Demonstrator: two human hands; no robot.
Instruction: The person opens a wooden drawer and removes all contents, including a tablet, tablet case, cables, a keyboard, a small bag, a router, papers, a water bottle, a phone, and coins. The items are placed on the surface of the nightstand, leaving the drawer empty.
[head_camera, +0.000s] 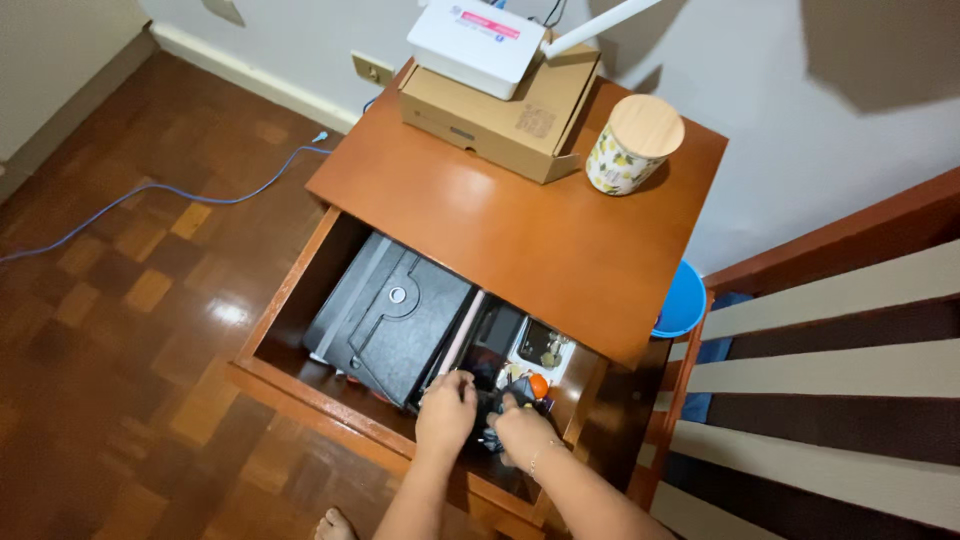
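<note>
Both my hands reach into the open drawer (290, 385) of a brown wooden nightstand (520, 215). My left hand (447, 410) rests fingers-down on dark items at the drawer's front right. Beside it, my right hand (522, 432) is curled over small dark objects, and whether it grips one I cannot tell. Just past my fingers lies a small thing with an orange cap (538, 384). A large black flat case (390, 315) with a round metal clasp fills the drawer's left side.
On the nightstand top stand a cardboard box (510, 120) with a white router (475, 40) on it, and a floral jar with a wooden lid (632, 145). A blue bucket (682, 300) sits to the right beside a striped bed (830, 380). A blue cable (170, 192) crosses the parquet floor.
</note>
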